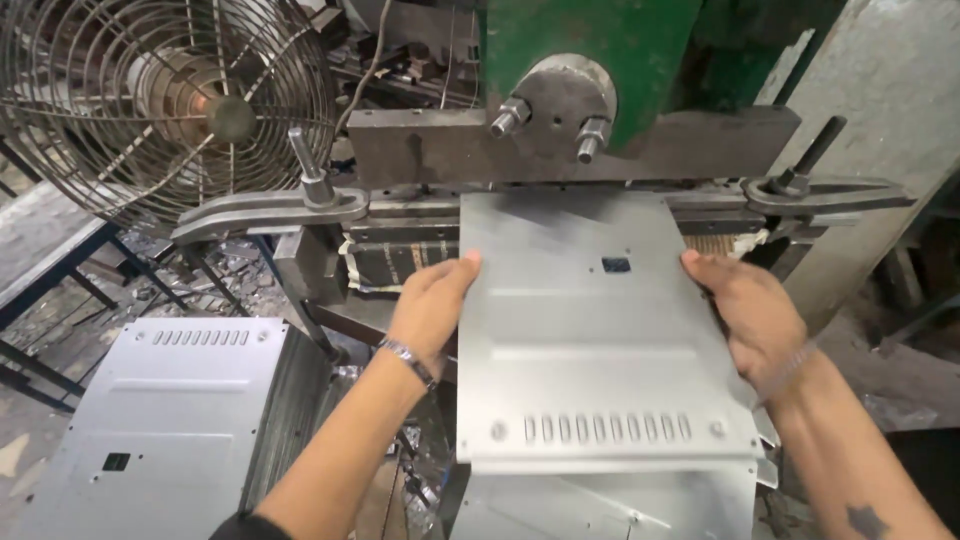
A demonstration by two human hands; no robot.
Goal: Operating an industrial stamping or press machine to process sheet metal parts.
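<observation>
- Sheet-metal panel (600, 340) flat at centre, far edge tucked under the press ram (560, 110), near edge overhanging a stack of like panels (600, 505) at 6 o'clock.
- Slotted vents along near edge, small square cutout toward 12.
- Left hand (432, 300) at panel's 9 o'clock edge, fingers closed over the rim; right hand (745, 305) at 3 o'clock edge, fingers wrapped on the rim.
- Likely thin, light, fairly stiff from pressed ribs; slick surface, sharp edges. Best held at opposite side edges, as now.
- Clamp arms (270, 210) with bolts at 10 and 2.
- Second panel stack (170, 420) at 8 o'clock.
- Caged fan (165, 100) at 11.
</observation>
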